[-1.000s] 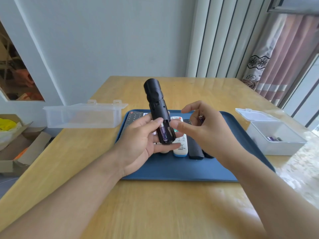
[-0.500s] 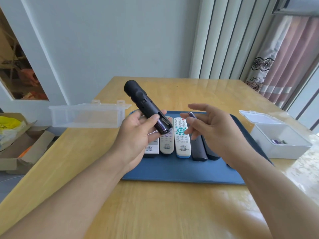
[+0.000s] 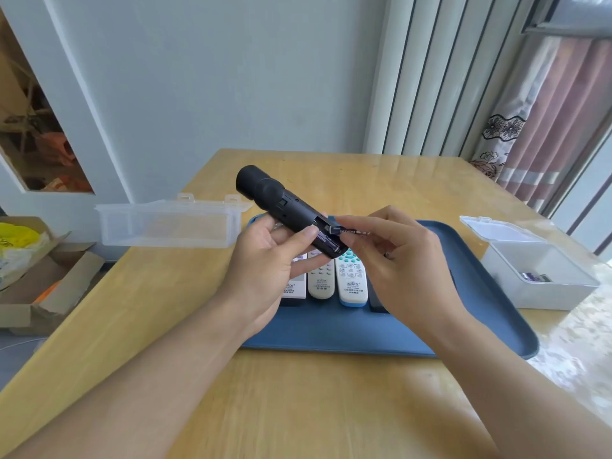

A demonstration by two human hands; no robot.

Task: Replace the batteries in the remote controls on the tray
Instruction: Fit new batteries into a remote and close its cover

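My left hand (image 3: 265,260) grips a black remote (image 3: 281,207) tilted up to the left above the blue tray (image 3: 331,332). Its battery bay faces me, with one purple battery (image 3: 326,241) lying inside. My right hand (image 3: 397,256) pinches a second dark battery (image 3: 351,232) at the open bay, its left end touching the remote. Under my hands, white remotes (image 3: 351,279) lie side by side on the tray; a black remote (image 3: 377,301) lies partly hidden by my right hand.
A clear lidded box (image 3: 165,223) stands at the table's left, beside the tray. A white open box (image 3: 536,270) with a few batteries (image 3: 535,277) inside sits to the right of the tray. Cardboard boxes (image 3: 39,279) lie on the floor at the left.
My right hand came in from the right and brought its battery to the remote's open bay. The left hand kept the remote tilted left.
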